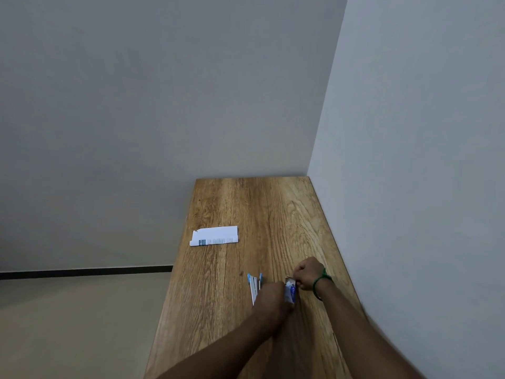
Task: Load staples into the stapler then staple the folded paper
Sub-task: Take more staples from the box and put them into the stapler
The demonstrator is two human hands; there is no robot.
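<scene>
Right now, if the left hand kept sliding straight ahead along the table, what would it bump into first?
Probably the open stapler. The left hand points up the wooden table, and the stapler lies right at its knuckles, possibly already touching. The folded paper sits further off to the left, out of line.

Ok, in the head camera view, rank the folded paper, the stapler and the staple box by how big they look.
1. folded paper, though farther off.
2. stapler, partly hidden by the left hand.
3. staple box, also partly covered, so unsure against the stapler.
</scene>
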